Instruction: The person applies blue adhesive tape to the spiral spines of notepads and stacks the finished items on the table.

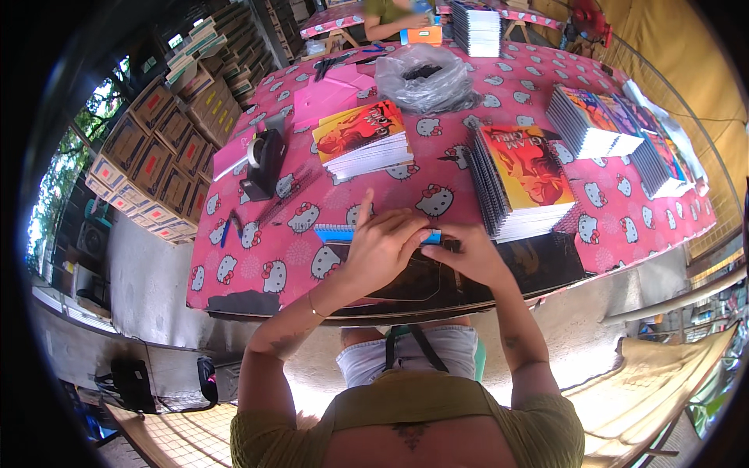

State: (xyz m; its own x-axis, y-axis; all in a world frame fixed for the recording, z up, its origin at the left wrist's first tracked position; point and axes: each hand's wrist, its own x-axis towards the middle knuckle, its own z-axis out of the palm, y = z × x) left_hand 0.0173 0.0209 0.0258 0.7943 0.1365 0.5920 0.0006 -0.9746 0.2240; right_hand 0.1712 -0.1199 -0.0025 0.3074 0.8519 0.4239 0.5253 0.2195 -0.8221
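Note:
Near the front edge of the table, both my hands are on a slim blue notebook (334, 233), seen nearly edge-on with a row of wire loops along its upper edge. My left hand (384, 248) closes over its middle, one finger pointing up and away. At the notebook's right end, my right hand (470, 253) pinches the corner between thumb and fingers. The fingertips and much of the notebook are hidden behind my hands. Just beyond lies a stack of red-and-yellow covered notebooks (360, 129); a taller spiral-bound stack (527, 168) stands to the right.
A tape dispenser (265, 164) and a blue pen (225, 233) lie at left on the pink patterned tablecloth (296, 273). Pink sheets (328, 97) and a clear plastic bag (425, 78) sit farther back. More notebook stacks (589, 125) stand right. Across the table, another person's hand (417, 22) holds something.

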